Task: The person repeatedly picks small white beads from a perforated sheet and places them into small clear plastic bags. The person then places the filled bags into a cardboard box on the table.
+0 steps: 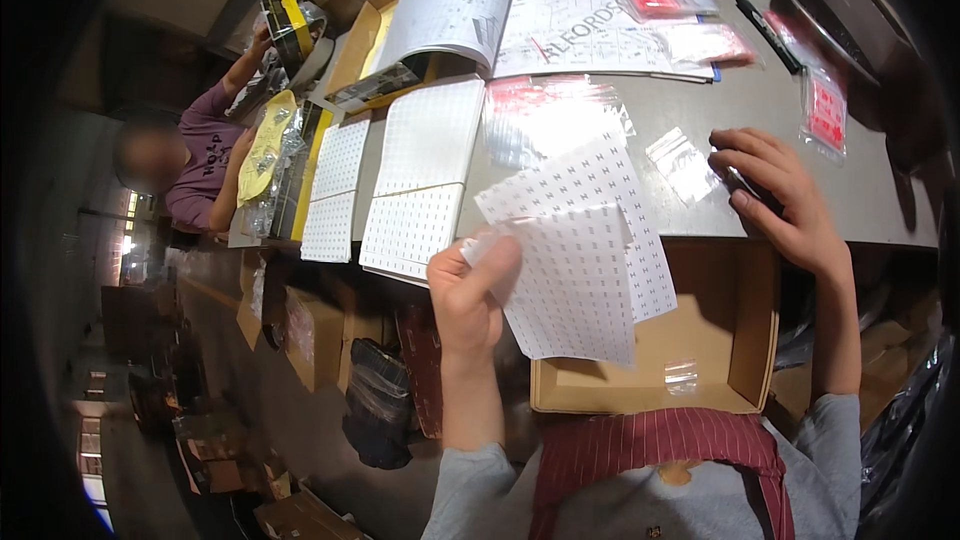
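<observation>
My left hand [468, 290] pinches two white sheets [575, 285] printed with rows of small dark marks, one overlapping the other. They hang tilted over the table's near edge. My right hand [785, 190] rests at the table, thumb and fingers apart, beside a small clear zip bag [684, 166]; whether its fingertips touch the bag is hard to tell. Behind the sheets lies a spread pile of clear bags [560, 120] with red print. Left of my left hand stand stacks of similar printed sheets [412, 200], banded around the middle.
An open cardboard box [645, 402] sits below the table edge, with a small clear bag [681, 376] inside. Papers [560, 25], red-printed packets [825, 115] and a black marker [768, 32] lie farther back. A person in a purple shirt [205, 155] works at far left.
</observation>
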Available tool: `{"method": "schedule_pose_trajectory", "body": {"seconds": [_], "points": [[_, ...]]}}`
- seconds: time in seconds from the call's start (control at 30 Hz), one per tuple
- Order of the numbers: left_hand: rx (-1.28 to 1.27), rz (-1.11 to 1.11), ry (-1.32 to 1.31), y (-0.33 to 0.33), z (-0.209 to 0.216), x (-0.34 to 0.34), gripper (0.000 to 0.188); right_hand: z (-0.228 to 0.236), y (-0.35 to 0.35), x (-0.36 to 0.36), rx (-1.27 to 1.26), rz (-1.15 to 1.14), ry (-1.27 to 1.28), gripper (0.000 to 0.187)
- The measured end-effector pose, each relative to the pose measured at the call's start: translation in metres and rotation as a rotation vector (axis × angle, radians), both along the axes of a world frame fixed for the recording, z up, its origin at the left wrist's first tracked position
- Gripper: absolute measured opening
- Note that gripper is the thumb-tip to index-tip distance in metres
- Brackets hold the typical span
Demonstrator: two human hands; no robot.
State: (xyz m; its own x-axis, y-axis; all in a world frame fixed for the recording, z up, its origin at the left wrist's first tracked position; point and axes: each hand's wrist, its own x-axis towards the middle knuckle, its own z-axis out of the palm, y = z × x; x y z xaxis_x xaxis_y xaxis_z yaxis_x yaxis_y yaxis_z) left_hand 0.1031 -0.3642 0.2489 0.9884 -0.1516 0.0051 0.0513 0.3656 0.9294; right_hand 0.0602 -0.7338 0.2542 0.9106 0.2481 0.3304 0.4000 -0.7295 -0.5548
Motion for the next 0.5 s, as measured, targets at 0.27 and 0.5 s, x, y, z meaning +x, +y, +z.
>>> {"method": "schedule_pose_trajectory", "body": {"seconds": [0.27,0.5], "points": [[-0.019,-0.157,0.074,-0.012,0.013,-0.004,0.03,0.001,0.002,-0.003,0.136,-0.043,-0.02,0.039],[0.034,-0.183,0.109,-0.007,0.005,-0.001,0.035,-0.004,-0.001,-0.003,0.166,-0.056,-0.031,0.04]]}}
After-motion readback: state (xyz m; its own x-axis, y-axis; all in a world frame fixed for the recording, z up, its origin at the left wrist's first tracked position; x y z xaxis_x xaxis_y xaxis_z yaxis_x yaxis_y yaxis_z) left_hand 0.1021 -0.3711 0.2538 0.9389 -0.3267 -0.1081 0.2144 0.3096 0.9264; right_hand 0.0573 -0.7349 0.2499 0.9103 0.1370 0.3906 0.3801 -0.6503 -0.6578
